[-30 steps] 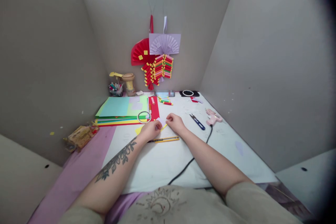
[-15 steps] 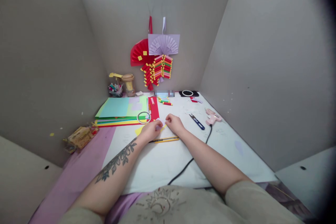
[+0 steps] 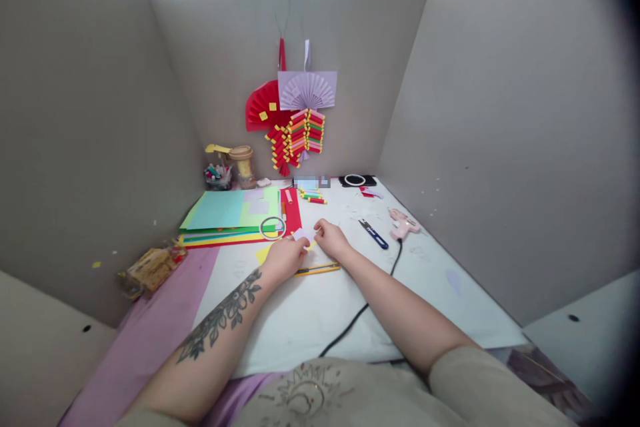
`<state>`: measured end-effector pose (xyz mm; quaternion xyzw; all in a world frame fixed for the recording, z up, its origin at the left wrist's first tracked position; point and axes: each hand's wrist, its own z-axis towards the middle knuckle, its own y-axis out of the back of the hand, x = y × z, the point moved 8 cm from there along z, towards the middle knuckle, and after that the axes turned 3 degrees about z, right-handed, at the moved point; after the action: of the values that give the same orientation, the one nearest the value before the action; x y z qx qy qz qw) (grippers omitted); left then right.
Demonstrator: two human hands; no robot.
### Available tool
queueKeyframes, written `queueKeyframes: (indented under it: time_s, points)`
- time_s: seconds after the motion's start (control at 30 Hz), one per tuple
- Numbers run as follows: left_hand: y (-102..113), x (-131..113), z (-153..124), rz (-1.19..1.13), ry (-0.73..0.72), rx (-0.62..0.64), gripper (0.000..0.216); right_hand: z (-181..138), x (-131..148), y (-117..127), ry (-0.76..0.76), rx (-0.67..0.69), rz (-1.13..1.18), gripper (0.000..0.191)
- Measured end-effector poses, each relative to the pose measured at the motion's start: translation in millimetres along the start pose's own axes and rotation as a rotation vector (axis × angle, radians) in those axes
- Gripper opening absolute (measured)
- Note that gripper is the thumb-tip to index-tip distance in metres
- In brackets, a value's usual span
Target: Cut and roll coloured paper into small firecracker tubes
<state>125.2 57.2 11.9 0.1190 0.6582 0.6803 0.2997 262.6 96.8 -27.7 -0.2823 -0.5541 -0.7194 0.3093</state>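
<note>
Between my hands is a small piece of pale purple paper [image 3: 303, 234]. My left hand [image 3: 286, 256] is closed on its lower left side, with the fingers bent over it. My right hand [image 3: 329, 237] is at the paper's right edge, fingers curled and pressed together; what they pinch is too small to make out. A scrap of yellow paper [image 3: 262, 254] lies beside my left wrist. Just below the hands a pencil [image 3: 320, 269] rests across the white table cover [image 3: 295, 320].
Coloured paper sheets [image 3: 225, 208] are stacked at the left, with a tape roll [image 3: 273, 228] on them. Small paper rolls [image 3: 313, 196] lie behind my hands. To the right are a blue cutter [image 3: 373, 234] and a pink glue gun [image 3: 403, 223] with its black cord. Paper fan ornaments [image 3: 307, 90] hang on the back panel.
The purple paper now shows more above my left fingers, and my left hand has shifted slightly lower. My right hand stays nearly in place. The view has tilted a little.
</note>
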Motion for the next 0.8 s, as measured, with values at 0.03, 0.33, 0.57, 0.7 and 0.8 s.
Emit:
queueKeyframes:
  time_s: [0.03, 0.33, 0.57, 0.7, 0.8]
  points:
    - [2.0, 0.8, -1.5, 0.006, 0.005, -0.005, 0.031, 0.7, -2.1, 0.8, -0.008, -0.015, 0.042, 0.021]
    - [8.7, 45.9, -1.7, -0.434, 0.288, -0.222, 0.027, 0.6, -10.8, 17.6, -0.125, -0.158, 0.691, 0.025]
    - [-21.6, 43.7, 5.2, -0.936, 0.315, -0.168, 0.041, -10.8, 16.6, 22.7, -0.056, -0.151, 0.823, 0.027]
    - [-18.1, 39.7, 5.1, -1.18, 0.3, -0.164, 0.034, -12.5, 25.4, 19.3, -0.036, -0.099, 0.87, 0.029]
    - [-9.9, 44.0, 3.8, -1.248, 0.33, -0.227, 0.034, -10.4, 22.9, 32.9, -0.026, -0.112, 0.798, 0.029]
